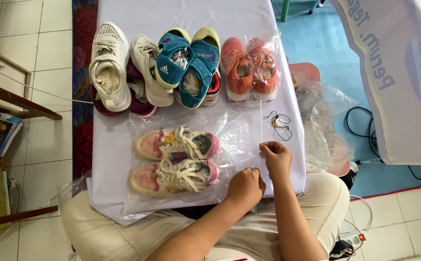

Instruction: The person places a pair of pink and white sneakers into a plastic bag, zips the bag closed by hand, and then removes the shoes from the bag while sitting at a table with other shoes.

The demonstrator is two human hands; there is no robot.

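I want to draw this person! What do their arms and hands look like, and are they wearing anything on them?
Both arms are bare, with no sleeves showing down to the bottom of the picture. The left hand and right hand have no gloves, and I see no rings, watch or bracelets. Light beige trousers cover the legs.

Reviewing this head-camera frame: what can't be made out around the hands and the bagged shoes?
- Left hand: fingertips curled under, so its grip on the clear bag is hidden.
- Right hand: pinched at the bag's edge; what it pinches is too small to tell.
- Tag with black string: too small to read detail.
- Dark red shoes: mostly covered by the white sneakers.
- Orange shoes: blurred by glare on their bag.
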